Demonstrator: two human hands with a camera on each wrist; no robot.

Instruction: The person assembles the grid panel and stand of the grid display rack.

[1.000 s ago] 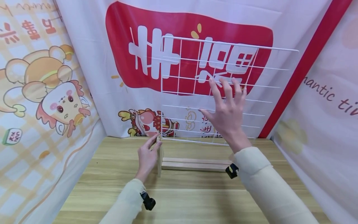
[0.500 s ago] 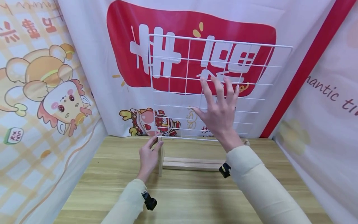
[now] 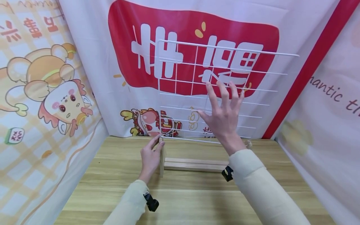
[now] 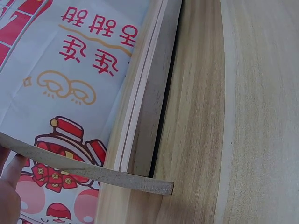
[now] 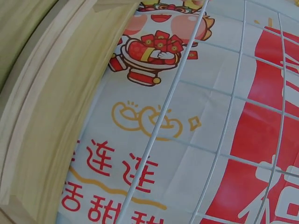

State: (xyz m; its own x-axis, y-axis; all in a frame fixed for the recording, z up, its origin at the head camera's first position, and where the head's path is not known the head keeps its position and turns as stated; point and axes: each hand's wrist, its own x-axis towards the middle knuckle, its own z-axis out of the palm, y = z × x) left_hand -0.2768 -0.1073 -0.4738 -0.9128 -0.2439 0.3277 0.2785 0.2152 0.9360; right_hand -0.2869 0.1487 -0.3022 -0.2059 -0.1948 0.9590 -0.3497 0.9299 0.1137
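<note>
A white wire grid panel (image 3: 197, 47) stands upright in the head view, its lower left corner at the top of a wooden stand's side board (image 3: 162, 156). My right hand (image 3: 223, 120) holds the grid near its middle, fingers spread over the wires and slightly bent. My left hand (image 3: 150, 156) pinches the top of the side board between thumb and fingers, close to the grid's corner. A grooved wooden bar (image 3: 194, 164) runs rightward from that board. In the left wrist view, the side board (image 4: 93, 170) meets the bar (image 4: 145, 107). The right wrist view shows grid wires (image 5: 175, 88) but no fingers.
The stand sits on a wood-grain table (image 3: 182, 203). A printed white and red cloth (image 3: 123, 62) hangs behind the grid. Patterned cloths rise at the left (image 3: 28, 93) and right (image 3: 323, 109). My right forearm hides the bar's right end.
The grid shifted left with my right hand, then partly back right, and its top edge dipped lower. My left hand has stayed on the side board.
</note>
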